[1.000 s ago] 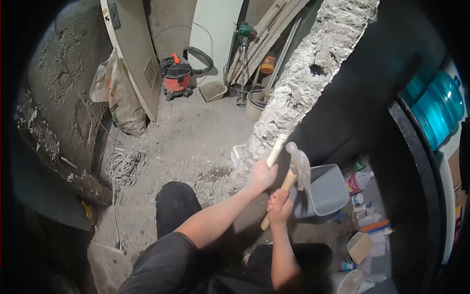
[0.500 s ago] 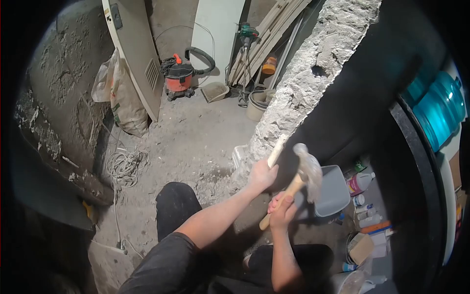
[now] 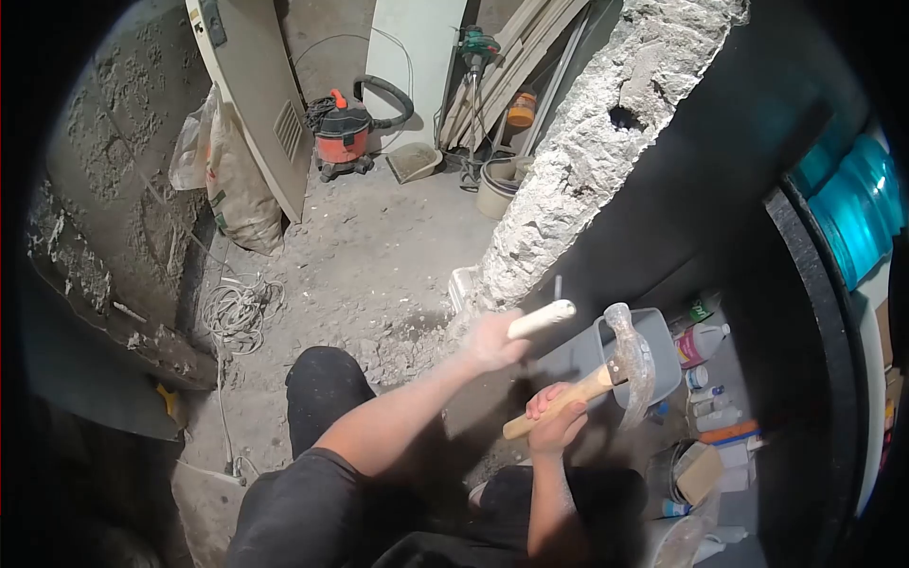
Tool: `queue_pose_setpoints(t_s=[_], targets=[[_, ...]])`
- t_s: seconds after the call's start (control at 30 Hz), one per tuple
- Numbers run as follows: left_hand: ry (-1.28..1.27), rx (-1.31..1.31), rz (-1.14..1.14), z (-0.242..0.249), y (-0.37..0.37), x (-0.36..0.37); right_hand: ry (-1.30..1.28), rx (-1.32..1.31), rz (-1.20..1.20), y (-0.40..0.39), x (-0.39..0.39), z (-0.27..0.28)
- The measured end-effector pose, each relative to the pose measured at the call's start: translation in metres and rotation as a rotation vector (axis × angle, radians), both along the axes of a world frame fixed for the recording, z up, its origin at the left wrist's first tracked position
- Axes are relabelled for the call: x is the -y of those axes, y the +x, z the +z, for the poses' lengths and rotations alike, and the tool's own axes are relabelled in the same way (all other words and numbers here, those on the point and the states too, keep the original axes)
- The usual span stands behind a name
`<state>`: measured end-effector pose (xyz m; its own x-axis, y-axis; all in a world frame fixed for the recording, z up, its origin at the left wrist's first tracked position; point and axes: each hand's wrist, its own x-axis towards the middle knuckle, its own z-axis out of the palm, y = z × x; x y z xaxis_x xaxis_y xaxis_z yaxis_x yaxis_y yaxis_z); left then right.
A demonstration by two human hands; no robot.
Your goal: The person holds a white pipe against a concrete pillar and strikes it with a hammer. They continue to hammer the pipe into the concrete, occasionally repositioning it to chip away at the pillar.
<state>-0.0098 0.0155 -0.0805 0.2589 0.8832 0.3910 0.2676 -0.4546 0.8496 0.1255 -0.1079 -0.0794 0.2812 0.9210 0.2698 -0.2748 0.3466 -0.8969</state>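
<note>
My left hand (image 3: pixel 494 342) is wrapped round a pale-handled tool (image 3: pixel 544 318); the handle's rounded end sticks out to the right, and a chisel-like end is not clearly visible on its other side. Below and to the right, my right hand (image 3: pixel 557 414) grips the wooden handle of a claw hammer (image 3: pixel 598 381). The dusty metal hammer head points up and right, in front of a grey bin, apart from the pale handle. Beyond my left hand rises the rough, broken edge of a wall (image 3: pixel 559 194), with a dark hole in its upper part.
Grey bin (image 3: pixel 670 355) and bottles (image 3: pixel 705 343) stand at right. A red vacuum (image 3: pixel 342 142), dustpan (image 3: pixel 414 163), bucket (image 3: pixel 494 194) and planks (image 3: pixel 507 80) are ahead. A coiled cable (image 3: pixel 237 312) and sack (image 3: pixel 244 189) lie left; blue water jugs (image 3: pixel 857 218) are far right.
The pale handle has tilted from steep to nearly level, its end now pointing right. The hammer head has moved right and down, away from the wall edge. The view has shifted slightly.
</note>
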Motion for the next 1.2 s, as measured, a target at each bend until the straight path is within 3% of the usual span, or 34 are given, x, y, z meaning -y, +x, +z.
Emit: queue_pose_setpoints(t_s=[0.23,0.3,0.43,0.57,0.67,0.73,0.8,0.83,0.9,0.93,1.0,1.07,1.13,1.17,1.2], targets=[[-0.026,-0.17,0.146,-0.022,-0.02,-0.017,0.01,0.026,0.045,0.006,-0.001,-0.015],[-0.089,-0.188,0.212,-0.017,-0.017,-0.022,-0.069,0.47,-0.191,-0.001,-0.002,-0.017],[-0.073,-0.194,0.199,-0.015,-0.011,-0.029,0.002,0.673,-0.368,0.003,-0.012,-0.042],[-0.08,-0.152,0.236,-0.016,-0.003,-0.027,0.135,0.654,-0.351,-0.011,-0.001,-0.004],[-0.128,-0.161,0.248,-0.013,0.0,-0.024,0.339,0.493,-0.291,-0.013,-0.021,-0.02],[-0.16,-0.182,0.244,-0.008,0.003,-0.023,0.334,0.496,-0.309,-0.017,-0.032,-0.031],[-0.192,-0.191,0.257,-0.005,0.005,-0.022,-0.068,0.775,-0.325,-0.023,-0.041,-0.026],[-0.189,-0.201,0.262,-0.005,0.007,-0.024,-0.077,0.757,-0.344,-0.019,-0.04,-0.035],[-0.162,-0.176,0.246,-0.008,0.006,-0.027,0.272,1.139,-0.587,-0.009,-0.047,-0.057],[-0.154,-0.135,0.242,-0.014,0.005,-0.026,0.256,1.129,-0.592,-0.01,-0.042,-0.051],[-0.141,-0.132,0.239,-0.017,0.005,-0.029,0.036,0.702,-0.362,-0.013,-0.034,-0.038],[-0.114,-0.139,0.255,-0.016,0.006,-0.028,0.171,0.747,-0.453,-0.011,-0.03,-0.042],[-0.138,-0.154,0.246,-0.019,0.01,-0.03,0.162,1.246,-0.556,-0.009,-0.039,-0.044],[-0.151,-0.152,0.26,-0.017,0.012,-0.028,0.024,0.695,-0.373,-0.013,-0.046,-0.038],[-0.161,-0.152,0.276,-0.014,0.012,-0.026,0.023,0.669,-0.394,-0.016,-0.041,-0.032]])
